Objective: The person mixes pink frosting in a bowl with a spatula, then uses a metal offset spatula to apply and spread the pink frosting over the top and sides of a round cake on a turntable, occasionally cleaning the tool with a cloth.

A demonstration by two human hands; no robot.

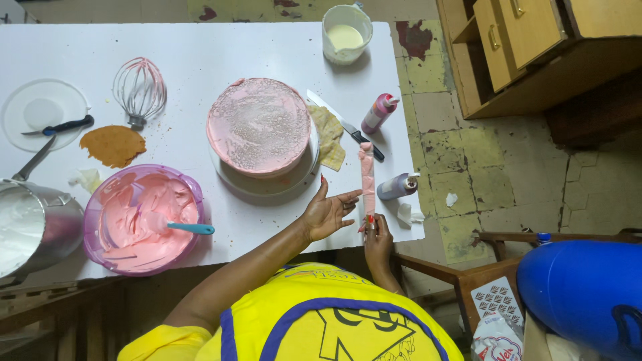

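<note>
At the left edge my metal mixing bowl [33, 224] is cut off, so I see only part of the white cream in it. A blue barrel [582, 294] runs out of view at the lower right, and my yellow shirt [301, 321] hides the near edge of the counter [200, 47]. The far tip of the knife [344, 124] slips under a crumpled yellowish cloth [330, 136], and I cannot tell what the small white scraps near the counter's right edge are.

The pink plastic bowl [142, 218] holds smeared pink icing with a blue-handled spatula [180, 227] lying in it. A white tub [346, 32] at the far edge holds pale cream. Two small bottles of colouring lie on their sides: one pink [378, 112] beside the knife, one purplish [396, 186] nearer me. The cake [259, 125], coated in pink icing, sits on a clear turntable [267, 179] in the middle of the counter. Further left are a wire whisk [139, 89], a thin brown round of cake [112, 145], and a clear lid [43, 110] with a small dark-handled knife across it.

My left hand [326, 212] is spread open, palm up, fingertips touching the side of a long pink piping bag [367, 175] that lies on the counter just right of the cake. My right hand [376, 235] is curled, fingers pinching the near end of that bag.
</note>
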